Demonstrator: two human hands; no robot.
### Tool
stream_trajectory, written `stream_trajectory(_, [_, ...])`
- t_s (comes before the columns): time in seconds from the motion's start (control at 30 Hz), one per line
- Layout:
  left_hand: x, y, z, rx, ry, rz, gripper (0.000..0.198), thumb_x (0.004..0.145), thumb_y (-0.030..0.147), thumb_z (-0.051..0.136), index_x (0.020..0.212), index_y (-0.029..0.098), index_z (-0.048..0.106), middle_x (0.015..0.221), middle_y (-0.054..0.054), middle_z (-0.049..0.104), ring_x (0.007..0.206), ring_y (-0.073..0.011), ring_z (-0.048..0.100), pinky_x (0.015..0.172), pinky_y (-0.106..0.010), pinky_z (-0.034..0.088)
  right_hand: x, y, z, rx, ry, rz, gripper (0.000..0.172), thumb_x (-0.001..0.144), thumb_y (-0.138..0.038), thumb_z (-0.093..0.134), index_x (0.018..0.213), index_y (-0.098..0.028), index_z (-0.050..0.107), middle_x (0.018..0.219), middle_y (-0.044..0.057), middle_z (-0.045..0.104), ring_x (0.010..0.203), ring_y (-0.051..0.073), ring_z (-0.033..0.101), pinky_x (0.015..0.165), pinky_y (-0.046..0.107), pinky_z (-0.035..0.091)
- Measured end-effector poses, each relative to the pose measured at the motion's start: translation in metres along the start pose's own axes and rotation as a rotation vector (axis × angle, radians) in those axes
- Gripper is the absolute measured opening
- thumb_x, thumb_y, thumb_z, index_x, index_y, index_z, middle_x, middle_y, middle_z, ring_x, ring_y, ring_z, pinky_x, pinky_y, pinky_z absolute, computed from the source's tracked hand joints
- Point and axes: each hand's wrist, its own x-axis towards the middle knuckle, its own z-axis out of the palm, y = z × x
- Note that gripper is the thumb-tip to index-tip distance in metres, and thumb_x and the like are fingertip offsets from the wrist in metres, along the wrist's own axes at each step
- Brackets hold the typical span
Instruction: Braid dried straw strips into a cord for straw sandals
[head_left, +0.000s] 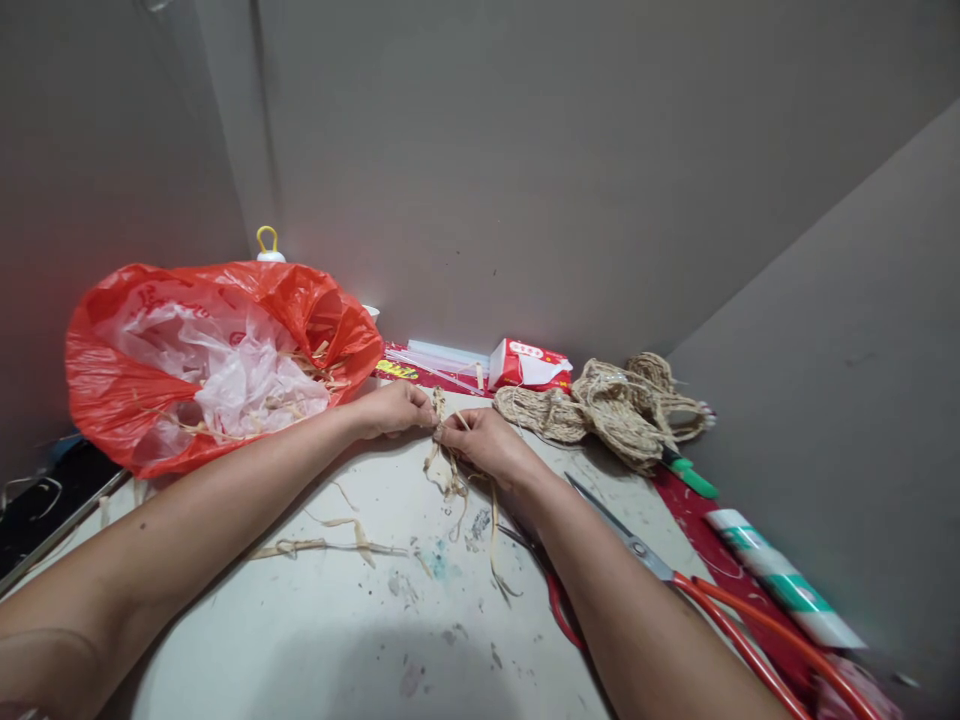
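Observation:
My left hand [396, 409] and my right hand [484, 442] meet over the middle of the white board. Between them is a small piece of dried, straw-coloured plant fibre [444, 478], knotted or braided at its upper part, with loose ends hanging toward me. Both hands pinch it, fingertips nearly touching. A thin strip [494, 540] trails down below my right hand. Closer to me lie more loose dry strips [315, 546]. Part of the fibre piece is hidden behind my right fingers.
At left, a red plastic bag [127, 400] holds dry strips and white plastic. Coiled braided rope [619, 410], a tissue box [529, 366] and clear sticks [442, 360] lie at the back. Orange-handled shears [637, 548], red-handled scissors [559, 605] and a green-white roll [784, 578] are at right.

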Motion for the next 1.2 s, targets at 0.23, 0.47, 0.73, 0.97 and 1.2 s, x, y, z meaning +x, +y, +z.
stream_trajectory(0.23, [-0.004,0.007,0.002,-0.128,0.034,-0.079,0.017,0.071,0.018,0.064,0.058,0.016,0.053,0.038,0.008,0.032,0.033,-0.0043,0.022,0.036,-0.021,0.013,-0.002,-0.004,-0.01,0.017,-0.062,0.035,0.025,0.072,-0.027,0.059,0.052,-0.019,0.046,0.039,-0.007,0.042,0.032,0.004,0.026,0.033,0.02,0.015])
stream_trajectory(0.47, [-0.005,0.011,0.006,-0.178,0.045,-0.097,0.022,0.075,0.011,0.058,0.055,0.016,0.05,0.036,0.008,0.032,0.032,-0.0039,0.022,0.036,-0.022,0.013,-0.002,-0.005,-0.014,-0.02,-0.014,0.039,0.026,0.073,-0.025,0.061,0.052,-0.018,0.046,0.041,-0.006,0.043,0.034,0.004,0.028,0.035,0.019,0.016])
stream_trajectory(0.73, [-0.008,0.012,0.007,-0.204,0.069,-0.104,0.022,0.073,0.012,0.06,0.055,0.016,0.049,0.036,0.007,0.033,0.032,-0.0035,0.022,0.037,-0.023,0.012,0.001,-0.013,-0.034,-0.027,0.267,-0.046,0.034,0.085,-0.04,0.041,0.08,-0.014,0.063,0.074,0.003,0.058,0.043,0.006,0.034,0.039,0.021,0.023])
stream_trajectory(0.97, [-0.001,0.004,0.004,-0.262,0.031,-0.119,0.018,0.071,0.015,0.062,0.057,0.016,0.051,0.037,0.008,0.029,0.034,-0.0039,0.02,0.039,-0.023,0.009,-0.004,-0.012,-0.035,-0.099,0.14,-0.091,0.018,0.072,-0.031,0.06,0.066,-0.015,0.066,0.052,-0.002,0.051,0.043,0.008,0.037,0.041,0.023,0.027])
stream_trajectory(1.2, [-0.002,0.006,0.0,-0.322,-0.014,-0.139,0.022,0.068,0.018,0.064,0.056,0.017,0.046,0.038,0.01,0.024,0.035,-0.0034,0.016,0.039,-0.022,0.007,-0.008,-0.014,-0.037,-0.177,0.139,-0.102,0.016,0.067,-0.025,0.065,0.055,-0.016,0.06,0.049,-0.002,0.052,0.044,0.008,0.037,0.044,0.024,0.026])
